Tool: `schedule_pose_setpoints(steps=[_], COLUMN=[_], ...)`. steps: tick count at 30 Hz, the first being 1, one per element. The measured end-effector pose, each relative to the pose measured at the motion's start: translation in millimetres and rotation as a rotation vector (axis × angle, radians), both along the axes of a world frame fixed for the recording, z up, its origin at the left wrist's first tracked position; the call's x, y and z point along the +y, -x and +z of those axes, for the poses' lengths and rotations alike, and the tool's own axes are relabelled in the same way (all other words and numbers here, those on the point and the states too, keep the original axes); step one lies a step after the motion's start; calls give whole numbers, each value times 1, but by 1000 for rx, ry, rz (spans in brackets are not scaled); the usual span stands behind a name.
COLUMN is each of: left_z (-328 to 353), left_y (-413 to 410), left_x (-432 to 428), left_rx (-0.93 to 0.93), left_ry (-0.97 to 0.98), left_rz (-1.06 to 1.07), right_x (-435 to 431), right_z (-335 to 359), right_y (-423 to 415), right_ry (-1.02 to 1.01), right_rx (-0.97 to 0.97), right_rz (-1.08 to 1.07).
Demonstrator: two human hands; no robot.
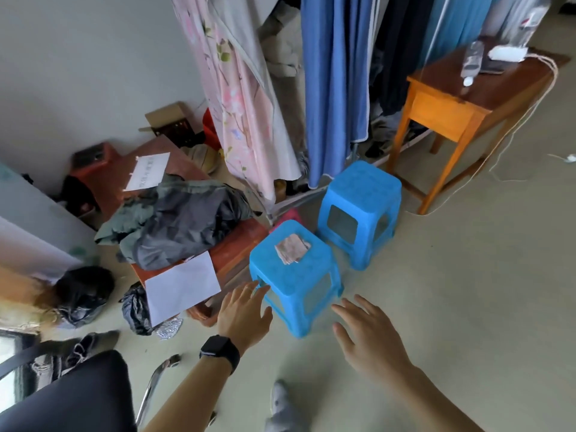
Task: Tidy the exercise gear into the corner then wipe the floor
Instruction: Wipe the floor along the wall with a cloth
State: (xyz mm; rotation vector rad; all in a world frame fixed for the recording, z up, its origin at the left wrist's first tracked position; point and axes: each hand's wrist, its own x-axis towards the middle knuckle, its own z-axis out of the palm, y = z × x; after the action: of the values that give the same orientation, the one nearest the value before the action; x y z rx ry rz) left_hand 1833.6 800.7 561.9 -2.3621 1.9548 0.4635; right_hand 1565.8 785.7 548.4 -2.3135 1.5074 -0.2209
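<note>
Mostly the left side is hard to read: pale panels and a brown shape smear into blur, and a dark chair seat (71, 397) is cut off by the bottom corner. A low red-brown bench (237, 244) is largely buried under a heap of grey and green clothing (184, 219), with a blank white sheet (182, 286) over its near end. Something pink (288, 216) shows behind the nearer stool, too covered to identify.

Two bright blue plastic stools stand on the pale floor (467, 275), just beside each other in front of hanging pink and blue fabric. The far stool (363, 194) has a bare top. The near stool (314, 277) is square, with cut-out sides, and carries a small folded cloth (292, 251), pale pink-grey and creased, toward the back of its seat.

Both hands reach forward, palms down, holding nothing. The left hand (243, 313), black watch (219, 352) on its wrist, has straight fingers reaching the stool's near left corner; contact cannot be judged. The right hand (367, 335) hovers with fingers spread, just beside the stool's near right leg.
</note>
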Motion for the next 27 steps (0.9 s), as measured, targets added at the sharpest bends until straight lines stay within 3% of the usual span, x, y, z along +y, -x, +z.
schedule_pose_setpoints(steps=[12,19,23,27], left_z=[-213,-328,-359,-372], left_y=[-74,-85,-89,-88], left_x=[-247,-328,-345,-351], left_rx=[28,17,134,183], left_ry=[-322,-79,54,18], left_rz=[-223,-418,-264,-130], right_x=[-199,-246,-239,-238], right_z=[-232,-335,-364,-370], right_y=[-126,-172,-174,-172], right_ry=[-248,-281,-327,-372], right_rx=[149,158,171,171], right_rz=[-134,-238,-254,-230])
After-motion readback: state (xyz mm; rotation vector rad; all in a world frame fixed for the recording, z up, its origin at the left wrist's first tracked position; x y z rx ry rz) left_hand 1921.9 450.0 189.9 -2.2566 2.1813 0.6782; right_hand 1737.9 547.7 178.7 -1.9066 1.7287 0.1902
